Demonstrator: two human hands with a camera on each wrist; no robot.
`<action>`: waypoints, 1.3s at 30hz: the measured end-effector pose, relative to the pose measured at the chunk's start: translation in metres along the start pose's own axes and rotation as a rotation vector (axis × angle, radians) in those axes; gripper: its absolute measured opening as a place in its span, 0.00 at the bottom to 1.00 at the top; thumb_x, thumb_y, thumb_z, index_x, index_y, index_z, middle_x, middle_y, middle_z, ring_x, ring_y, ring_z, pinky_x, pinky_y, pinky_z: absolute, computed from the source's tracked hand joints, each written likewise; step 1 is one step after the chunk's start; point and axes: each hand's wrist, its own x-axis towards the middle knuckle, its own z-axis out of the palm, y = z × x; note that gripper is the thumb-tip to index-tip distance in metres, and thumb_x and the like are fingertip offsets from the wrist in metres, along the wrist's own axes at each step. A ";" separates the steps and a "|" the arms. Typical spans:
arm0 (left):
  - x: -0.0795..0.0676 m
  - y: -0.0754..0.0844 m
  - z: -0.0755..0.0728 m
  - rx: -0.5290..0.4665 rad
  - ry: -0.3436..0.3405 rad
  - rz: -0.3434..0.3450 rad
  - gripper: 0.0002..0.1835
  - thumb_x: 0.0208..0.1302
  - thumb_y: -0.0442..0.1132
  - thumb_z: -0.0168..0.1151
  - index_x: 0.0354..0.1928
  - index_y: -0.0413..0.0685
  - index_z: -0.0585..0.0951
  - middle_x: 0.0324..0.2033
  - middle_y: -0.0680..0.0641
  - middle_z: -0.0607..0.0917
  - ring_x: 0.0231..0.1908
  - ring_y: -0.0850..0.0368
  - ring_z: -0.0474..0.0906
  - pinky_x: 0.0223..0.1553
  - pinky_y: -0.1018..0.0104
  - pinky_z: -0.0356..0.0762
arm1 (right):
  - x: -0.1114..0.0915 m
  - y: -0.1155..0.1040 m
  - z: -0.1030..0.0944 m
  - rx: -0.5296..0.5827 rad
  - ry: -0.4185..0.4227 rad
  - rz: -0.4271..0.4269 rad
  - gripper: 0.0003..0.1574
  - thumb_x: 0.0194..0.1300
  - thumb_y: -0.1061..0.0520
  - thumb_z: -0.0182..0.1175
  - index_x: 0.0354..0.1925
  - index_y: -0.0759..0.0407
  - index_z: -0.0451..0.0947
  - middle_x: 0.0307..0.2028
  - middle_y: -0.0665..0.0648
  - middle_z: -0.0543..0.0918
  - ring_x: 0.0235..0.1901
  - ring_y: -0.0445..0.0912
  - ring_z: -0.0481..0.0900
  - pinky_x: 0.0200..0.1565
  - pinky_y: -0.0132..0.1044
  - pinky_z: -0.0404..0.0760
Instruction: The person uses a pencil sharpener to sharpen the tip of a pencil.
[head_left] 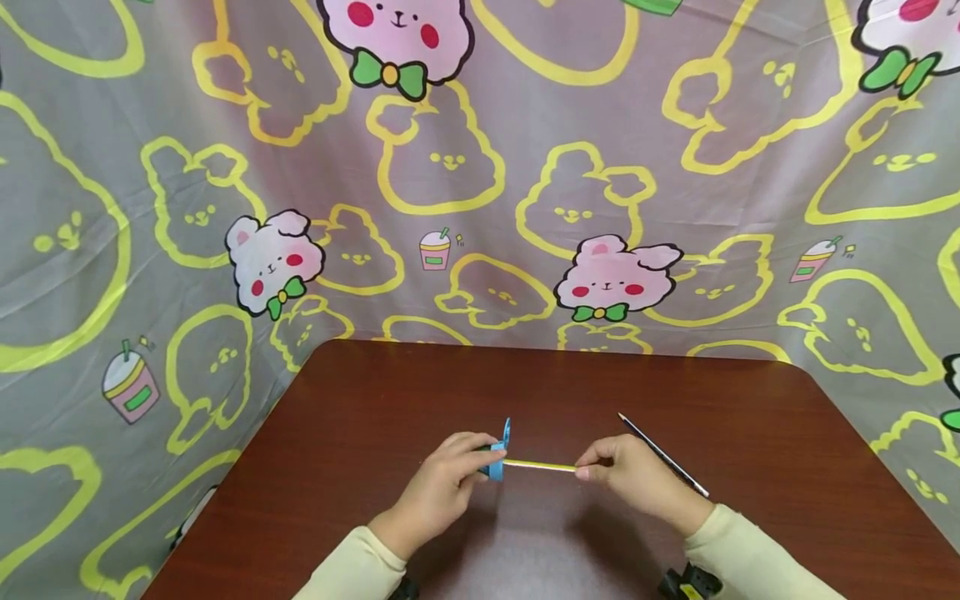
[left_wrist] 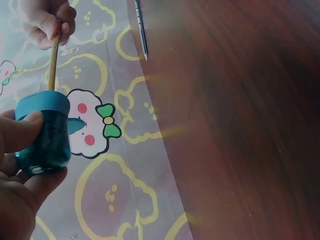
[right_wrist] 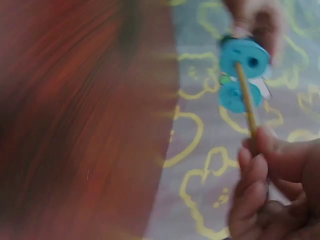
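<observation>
My left hand grips a teal pencil sharpener with a see-through body, its fingers and thumb wrapped round the sides. The sharpener's flip cap hangs open, and one dark round hole shows on its blue face. A yellow pencil runs from that face to my right hand, which pinches its far end between thumb and fingers. In the right wrist view the pencil meets the face beside the dark hole; its tip is hidden. Both hands are above the table.
On the brown table, a dark pencil lies slantwise just beyond my right hand. A grey cloth with yellow outlines and cartoon heads hangs behind the table and along its sides.
</observation>
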 end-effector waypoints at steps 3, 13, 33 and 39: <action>0.002 0.000 -0.002 -0.075 -0.040 -0.127 0.23 0.50 0.23 0.69 0.50 0.43 0.84 0.49 0.46 0.83 0.51 0.50 0.77 0.44 0.67 0.80 | -0.001 0.005 0.006 -0.229 0.175 -0.297 0.03 0.56 0.58 0.70 0.31 0.54 0.85 0.30 0.43 0.80 0.29 0.35 0.75 0.31 0.27 0.75; 0.001 -0.002 -0.004 -0.140 -0.035 -0.187 0.23 0.48 0.22 0.70 0.50 0.42 0.84 0.49 0.46 0.83 0.51 0.49 0.77 0.43 0.67 0.81 | -0.002 0.004 0.011 -0.112 0.246 -0.341 0.03 0.56 0.59 0.69 0.28 0.57 0.84 0.26 0.44 0.79 0.26 0.32 0.72 0.27 0.23 0.72; 0.000 -0.004 -0.005 -0.214 -0.012 -0.323 0.22 0.49 0.21 0.69 0.49 0.41 0.85 0.48 0.46 0.84 0.48 0.49 0.78 0.37 0.70 0.80 | 0.000 0.006 0.014 -0.232 0.374 -0.428 0.17 0.40 0.70 0.74 0.30 0.56 0.84 0.28 0.44 0.76 0.27 0.33 0.72 0.30 0.19 0.70; -0.002 -0.006 0.000 -0.063 0.011 -0.055 0.25 0.44 0.18 0.70 0.48 0.41 0.85 0.47 0.47 0.84 0.50 0.50 0.78 0.44 0.69 0.80 | -0.003 0.006 0.007 -0.010 0.123 -0.121 0.04 0.51 0.64 0.71 0.27 0.58 0.84 0.25 0.44 0.81 0.26 0.32 0.73 0.27 0.26 0.73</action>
